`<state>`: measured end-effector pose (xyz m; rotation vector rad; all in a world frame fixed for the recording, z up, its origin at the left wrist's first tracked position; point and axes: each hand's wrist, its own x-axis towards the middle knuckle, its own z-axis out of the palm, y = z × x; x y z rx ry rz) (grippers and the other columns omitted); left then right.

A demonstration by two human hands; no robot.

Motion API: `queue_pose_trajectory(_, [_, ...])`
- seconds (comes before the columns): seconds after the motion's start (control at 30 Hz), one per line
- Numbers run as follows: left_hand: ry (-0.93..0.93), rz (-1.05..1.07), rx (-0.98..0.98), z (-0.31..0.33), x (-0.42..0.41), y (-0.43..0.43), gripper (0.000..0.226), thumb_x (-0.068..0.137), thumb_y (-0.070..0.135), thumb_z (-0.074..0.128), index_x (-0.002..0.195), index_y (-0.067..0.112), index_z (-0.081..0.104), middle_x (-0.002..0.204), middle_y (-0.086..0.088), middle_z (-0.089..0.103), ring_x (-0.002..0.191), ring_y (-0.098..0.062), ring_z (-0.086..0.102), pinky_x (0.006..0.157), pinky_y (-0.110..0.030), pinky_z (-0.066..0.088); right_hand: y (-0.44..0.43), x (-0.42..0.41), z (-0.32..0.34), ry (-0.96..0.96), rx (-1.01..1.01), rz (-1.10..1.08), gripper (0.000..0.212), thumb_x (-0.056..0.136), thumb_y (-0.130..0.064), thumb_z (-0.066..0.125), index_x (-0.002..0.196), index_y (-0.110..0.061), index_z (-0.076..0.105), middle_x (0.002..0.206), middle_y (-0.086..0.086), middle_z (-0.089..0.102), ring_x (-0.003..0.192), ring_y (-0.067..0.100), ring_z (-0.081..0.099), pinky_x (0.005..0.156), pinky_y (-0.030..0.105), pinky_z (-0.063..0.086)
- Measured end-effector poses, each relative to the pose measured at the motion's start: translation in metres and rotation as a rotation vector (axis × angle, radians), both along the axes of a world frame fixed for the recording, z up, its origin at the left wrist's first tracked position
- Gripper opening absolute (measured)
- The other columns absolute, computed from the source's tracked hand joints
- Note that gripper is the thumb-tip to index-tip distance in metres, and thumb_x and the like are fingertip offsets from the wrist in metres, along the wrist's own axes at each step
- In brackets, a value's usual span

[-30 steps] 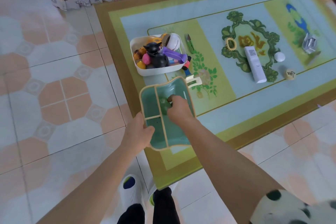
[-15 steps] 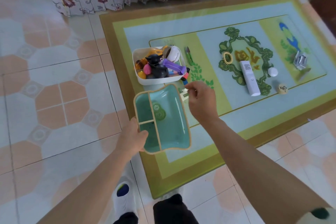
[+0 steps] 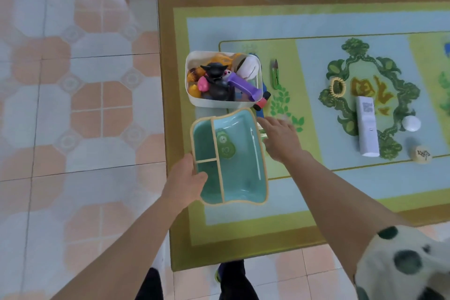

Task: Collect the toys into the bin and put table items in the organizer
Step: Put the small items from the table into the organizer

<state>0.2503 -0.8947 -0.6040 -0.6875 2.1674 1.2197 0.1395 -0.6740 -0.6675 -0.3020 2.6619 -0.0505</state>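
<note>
A teal organizer (image 3: 243, 178) with a beige rim and dividers is tilted over the table's near left corner. My left hand (image 3: 186, 179) grips its left edge, thumb inside a small compartment. A round green item (image 3: 225, 145) lies in the large compartment. My right hand (image 3: 280, 139) hovers just right of the organizer, fingers stretched toward a small cream piece (image 3: 260, 128) at the rim. Behind stands the white toy bin (image 3: 219, 104), heaped with toys, among them a black figure (image 3: 215, 80).
On the patterned table (image 3: 341, 190) lie green clippers (image 3: 275, 77), a yellow hair tie (image 3: 337, 86), a white remote (image 3: 366, 126), a white ball (image 3: 411, 123) and a wooden piece (image 3: 421, 154). A blue toy (image 3: 261, 106) leans at the bin's right side. A floral sofa stands behind.
My right hand left the organizer's inside, leaving the green item there, and moved to its right edge. The organizer tilted and shifted slightly; my view moved closer.
</note>
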Motion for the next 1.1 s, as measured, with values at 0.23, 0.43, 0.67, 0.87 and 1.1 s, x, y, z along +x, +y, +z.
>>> queue_pose_trajectory(0.23, [0.026, 0.138, 0.018, -0.003, 0.008, 0.021, 0.025, 0.087, 0.001, 0.053, 0.100, 0.022, 0.050, 0.094, 0.001, 0.059, 0.088, -0.021, 0.058, 0.076, -0.034, 0.050, 0.005, -0.006, -0.009, 0.086, -0.089, 0.068, 0.036, 0.087, -0.015, 0.062, 0.120, -0.015, 0.049, 0.118, 0.006, 0.057, 0.108, 0.031, 0.051, 0.083, 0.039, 0.041])
queue_pose_trajectory(0.43, [0.022, 0.174, 0.018, -0.003, 0.018, 0.027, 0.024, 0.087, 0.001, 0.054, 0.099, 0.020, 0.049, 0.090, 0.002, 0.057, 0.086, -0.022, 0.056, 0.072, -0.033, 0.047, 0.011, -0.002, -0.006, 0.067, -0.182, -0.048, 0.010, 0.088, -0.015, 0.059, 0.092, -0.012, 0.050, 0.100, 0.008, 0.060, 0.092, 0.029, 0.055, 0.073, 0.038, 0.047])
queue_pose_trajectory(0.67, [-0.009, 0.174, 0.026, -0.004, 0.015, 0.040, 0.031, 0.086, 0.001, 0.052, 0.112, 0.019, 0.053, 0.102, -0.002, 0.061, 0.090, -0.024, 0.062, 0.073, -0.035, 0.053, 0.016, -0.003, 0.050, 0.206, -0.585, -0.594, 0.020, 0.082, -0.017, 0.062, 0.094, -0.010, 0.048, 0.071, 0.000, 0.052, 0.066, 0.022, 0.052, 0.061, 0.033, 0.044])
queue_pose_trajectory(0.87, [-0.025, 0.206, 0.083, 0.006, 0.008, 0.057, 0.033, 0.084, -0.003, 0.048, 0.106, 0.021, 0.051, 0.101, -0.002, 0.063, 0.095, -0.030, 0.065, 0.079, -0.049, 0.058, 0.001, 0.024, 0.123, 0.149, -0.876, -0.558, 0.019, 0.079, -0.015, 0.068, 0.098, -0.013, 0.063, 0.064, -0.003, 0.055, 0.059, 0.010, 0.048, 0.054, 0.016, 0.038])
queue_pose_trajectory(1.1, [0.028, 0.191, 0.092, 0.014, 0.001, 0.073, 0.033, 0.085, -0.002, 0.049, 0.106, 0.024, 0.051, 0.098, 0.001, 0.062, 0.095, -0.028, 0.064, 0.079, -0.049, 0.058, -0.007, 0.046, 0.109, 0.050, -0.445, -0.341, 0.020, 0.085, -0.021, 0.056, 0.099, -0.007, 0.059, 0.085, 0.003, 0.055, 0.083, 0.030, 0.058, 0.069, 0.035, 0.047])
